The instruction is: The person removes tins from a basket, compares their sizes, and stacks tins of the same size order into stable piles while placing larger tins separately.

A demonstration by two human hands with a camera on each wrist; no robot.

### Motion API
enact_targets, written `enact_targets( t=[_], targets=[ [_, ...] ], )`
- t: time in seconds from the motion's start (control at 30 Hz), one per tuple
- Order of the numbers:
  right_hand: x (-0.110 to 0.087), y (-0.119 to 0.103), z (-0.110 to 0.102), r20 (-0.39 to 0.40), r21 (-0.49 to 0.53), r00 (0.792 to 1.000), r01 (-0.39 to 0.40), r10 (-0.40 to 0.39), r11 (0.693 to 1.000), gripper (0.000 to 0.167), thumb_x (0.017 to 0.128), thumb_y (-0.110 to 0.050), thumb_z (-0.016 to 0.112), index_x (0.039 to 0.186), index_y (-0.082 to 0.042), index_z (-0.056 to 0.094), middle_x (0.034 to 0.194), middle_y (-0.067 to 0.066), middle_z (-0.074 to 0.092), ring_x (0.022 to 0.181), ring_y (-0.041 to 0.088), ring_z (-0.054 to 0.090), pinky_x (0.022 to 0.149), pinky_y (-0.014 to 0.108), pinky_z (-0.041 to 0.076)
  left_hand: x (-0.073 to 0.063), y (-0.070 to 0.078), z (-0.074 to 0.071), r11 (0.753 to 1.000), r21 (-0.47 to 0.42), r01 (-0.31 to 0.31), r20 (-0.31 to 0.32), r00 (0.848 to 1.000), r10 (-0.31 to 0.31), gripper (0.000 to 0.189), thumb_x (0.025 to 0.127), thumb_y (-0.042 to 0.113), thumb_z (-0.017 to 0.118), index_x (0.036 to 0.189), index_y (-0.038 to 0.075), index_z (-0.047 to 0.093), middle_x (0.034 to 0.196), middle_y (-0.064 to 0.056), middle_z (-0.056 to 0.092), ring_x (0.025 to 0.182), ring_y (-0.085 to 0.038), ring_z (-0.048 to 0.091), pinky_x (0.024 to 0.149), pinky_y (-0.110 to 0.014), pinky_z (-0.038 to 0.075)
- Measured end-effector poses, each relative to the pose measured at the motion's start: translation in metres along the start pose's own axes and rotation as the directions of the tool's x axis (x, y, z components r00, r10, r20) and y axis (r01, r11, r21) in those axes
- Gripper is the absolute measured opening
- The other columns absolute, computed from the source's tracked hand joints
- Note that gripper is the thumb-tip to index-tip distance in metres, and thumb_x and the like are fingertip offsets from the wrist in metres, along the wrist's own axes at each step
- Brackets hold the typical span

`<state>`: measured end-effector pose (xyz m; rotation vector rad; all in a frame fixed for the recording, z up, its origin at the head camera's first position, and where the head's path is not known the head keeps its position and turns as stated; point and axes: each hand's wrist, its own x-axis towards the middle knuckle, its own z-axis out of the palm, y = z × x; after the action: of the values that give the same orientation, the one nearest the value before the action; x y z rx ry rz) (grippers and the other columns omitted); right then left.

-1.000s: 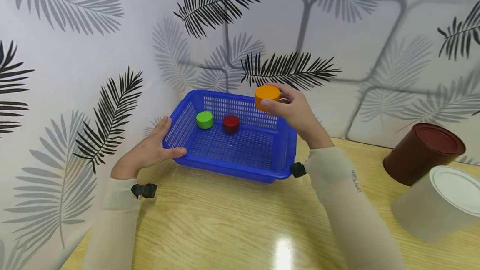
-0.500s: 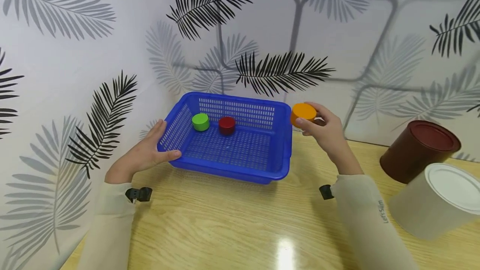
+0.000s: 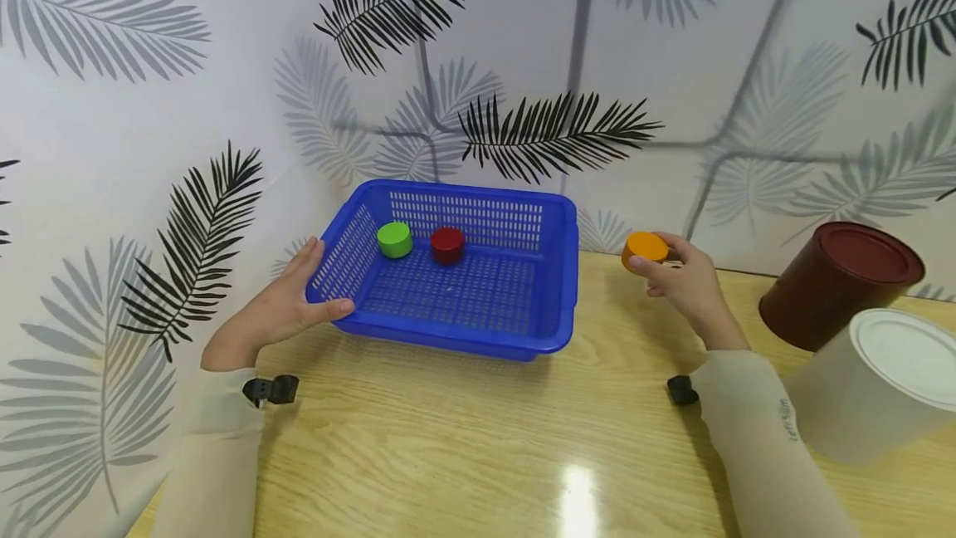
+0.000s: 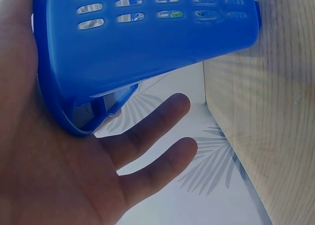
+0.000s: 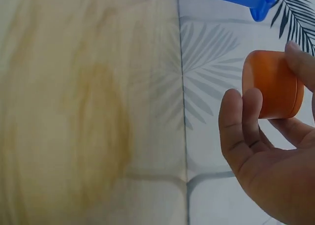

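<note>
My right hand (image 3: 683, 276) pinches a short orange cylinder (image 3: 646, 247) between thumb and fingers, to the right of the basket. In the right wrist view the orange cylinder (image 5: 270, 84) shows a rounded edge and a thin seam, and two fingers extend beside it. My left hand (image 3: 280, 305) rests at the left corner of a blue slotted basket (image 3: 448, 343), thumb over the front rim. Two straight fingers (image 4: 157, 121) reach past the basket wall (image 4: 147, 48) in the left wrist view. Inside the basket stand a green cylinder (image 3: 394, 240) and a dark red cylinder (image 3: 447, 246).
A brown can (image 3: 840, 285) and a white can (image 3: 881, 388) stand on the wooden table (image 3: 448, 447) at the right, close to my right forearm. A wall covering with leaf prints (image 3: 553, 139) rises behind the basket and along the left side.
My right hand has carried the orange cylinder from over the basket's back right corner outward to the right and lower. The left hand stays at its corner; the view has shifted slightly.
</note>
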<state>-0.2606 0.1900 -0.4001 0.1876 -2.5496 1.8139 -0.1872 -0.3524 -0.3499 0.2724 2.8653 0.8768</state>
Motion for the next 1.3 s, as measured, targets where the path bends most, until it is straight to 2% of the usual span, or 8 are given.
enact_targets(
  t=[0.13,0.27,0.43,0.67,0.93,1.3],
  targets=[
    [0.003,0.01,-0.003,-0.004,0.007,0.999,-0.053,0.053,0.999,0.073,0.095,-0.034,0.072,0.153,-0.004,0.04,0.124,0.013,0.05,0.08,0.017,0.063,0.073,0.026,0.058,0.0,-0.001,-0.001,1.0,-0.002,-0.004,-0.006,1.0,0.004,0.115,0.09,0.053,0.07,0.161,0.007,-0.008,0.167,-0.014,-0.013,0.152,-0.039,-0.008,0.115,-0.067,0.008],
    [0.005,0.02,-0.002,0.014,-0.034,0.993,-0.116,0.116,0.993,0.075,0.096,-0.036,0.072,0.155,-0.005,0.038,0.119,0.014,0.053,0.07,0.015,0.057,0.065,0.025,0.054,0.0,-0.002,-0.001,1.0,-0.017,-0.001,-0.003,1.0,0.001,0.115,0.09,0.053,0.071,0.161,0.008,-0.008,0.167,-0.013,-0.014,0.152,-0.038,-0.009,0.115,-0.067,0.008],
    [0.006,0.028,0.001,0.028,-0.046,0.987,-0.159,0.16,0.986,0.079,0.096,-0.035,0.071,0.157,-0.004,0.032,0.118,0.017,0.052,0.068,0.013,0.054,0.06,0.025,0.051,-0.001,-0.003,-0.001,1.0,-0.021,-0.001,0.002,1.0,0.001,0.115,0.09,0.053,0.071,0.161,0.008,-0.008,0.167,-0.015,-0.013,0.152,-0.039,-0.009,0.115,-0.068,0.008],
    [0.004,0.03,0.004,0.004,-0.043,0.988,-0.156,0.156,0.987,0.074,0.096,-0.032,0.072,0.153,-0.001,0.036,0.125,0.019,0.053,0.075,0.013,0.058,0.062,0.024,0.053,-0.001,-0.004,-0.002,1.0,-0.015,-0.001,0.0,1.0,0.001,0.115,0.091,0.053,0.07,0.161,0.007,-0.008,0.167,-0.015,-0.013,0.151,-0.04,-0.008,0.115,-0.068,0.008],
    [-0.001,0.031,0.005,-0.019,-0.018,0.987,-0.159,0.159,0.987,0.069,0.097,-0.027,0.071,0.153,-0.002,0.039,0.118,0.017,0.059,0.078,0.012,0.061,0.062,0.023,0.054,0.0,-0.003,-0.001,1.0,-0.021,0.0,-0.001,1.0,0.0,0.115,0.09,0.053,0.07,0.161,0.008,-0.008,0.167,-0.013,-0.013,0.152,-0.038,-0.009,0.115,-0.067,0.008],
    [-0.002,0.033,0.005,-0.012,0.048,0.985,-0.171,0.171,0.984,0.072,0.098,-0.024,0.07,0.156,-0.002,0.034,0.134,0.023,0.052,0.081,0.011,0.065,0.069,0.025,0.057,0.001,-0.003,0.0,1.0,-0.013,0.008,0.006,1.0,-0.008,0.115,0.091,0.054,0.07,0.161,0.007,-0.008,0.167,-0.015,-0.013,0.152,-0.039,-0.009,0.115,-0.067,0.007]
  ],
)
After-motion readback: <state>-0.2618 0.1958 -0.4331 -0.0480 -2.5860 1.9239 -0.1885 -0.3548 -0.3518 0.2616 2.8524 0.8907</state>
